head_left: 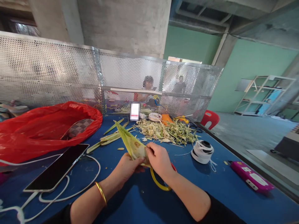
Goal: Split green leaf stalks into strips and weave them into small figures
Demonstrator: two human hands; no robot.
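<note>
Between both hands is a yellow-green corn husk (135, 144) with a brown spot, its pointed tip slanting up to the left. My left hand (131, 163) pinches its lower edge, thumb on top. My right hand (160, 158) grips the right edge with curled fingers. Below my right hand lies a yellow ring (160, 185), partly hidden by the wrist; something red shows beside it. Behind the hands, a loose heap of shredded, pale and green plant scraps (167, 130) covers the table. Several long husk strips (109, 138) lie to the left of the held husk.
On the blue table (130, 202), a red plastic bag (30, 124) and a tablet (58, 169) with white cables lie left. A spool of white cord (202, 151) and a magenta power bank (249, 175) are right. A perforated metal screen (130, 68) stands behind; people sit beyond it.
</note>
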